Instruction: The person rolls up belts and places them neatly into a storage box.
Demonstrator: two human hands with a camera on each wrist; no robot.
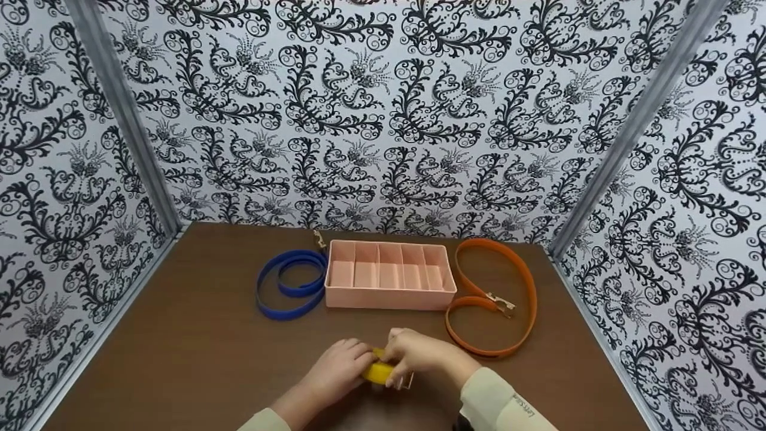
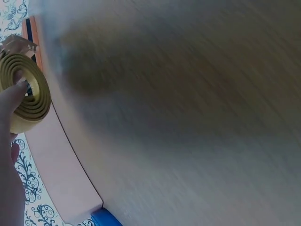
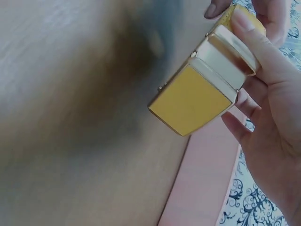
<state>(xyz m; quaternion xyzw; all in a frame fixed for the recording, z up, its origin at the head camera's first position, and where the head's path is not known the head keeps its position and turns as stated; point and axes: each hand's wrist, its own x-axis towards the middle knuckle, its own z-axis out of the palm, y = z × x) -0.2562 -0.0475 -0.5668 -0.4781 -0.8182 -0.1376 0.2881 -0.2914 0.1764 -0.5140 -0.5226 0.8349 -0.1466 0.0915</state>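
A yellow belt (image 1: pixel 378 373), rolled into a tight coil, is held up between both hands near the front of the table. My left hand (image 1: pixel 340 368) grips the coil from the left, and in the left wrist view its thumb reaches into the middle of the layered roll (image 2: pixel 41 96). My right hand (image 1: pixel 422 352) pinches the belt beside its buckle, thumb on top. The buckle (image 3: pixel 192 102) has a gold-coloured metal frame with a yellow face, plain in the right wrist view. Fingers of the left hand show behind it there.
Beyond the hands stands a pink tray (image 1: pixel 389 298) with several compartments. A loosely coiled blue belt (image 1: pixel 290 312) lies at its left, with a metal buckle (image 1: pixel 319 239). At its right lies an orange belt (image 1: pixel 529 299) in loose loops. Patterned walls (image 1: pixel 371 120) enclose the brown table (image 1: pixel 197 335).
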